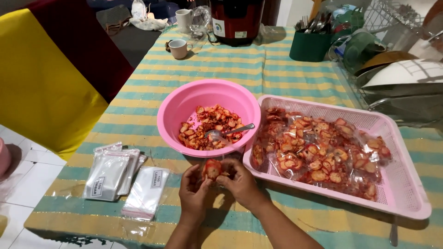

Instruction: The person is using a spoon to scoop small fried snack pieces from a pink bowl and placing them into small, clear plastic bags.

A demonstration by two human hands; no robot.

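Both hands, left hand [194,186] and right hand [237,180], are clamped on a small clear bag of red chips [212,169], at 6 o'clock of the pink bowl [170,115]. Judging by this, the bag is being closed; the packed tray [406,193] lies at 3 o'clock.

Two bare forearms enter from the near edge of the table, ending in the left hand [194,190] and the right hand [240,183]. No sleeve covers either arm as far as the picture's bottom edge, and no glove covers either hand. No watch, bracelet or band shows at the wrists, and no ring shows on the fingers in view. The nails [222,180] are short and unpainted where they can be seen. The rest of the person lies outside the picture, so no clothing can be told.
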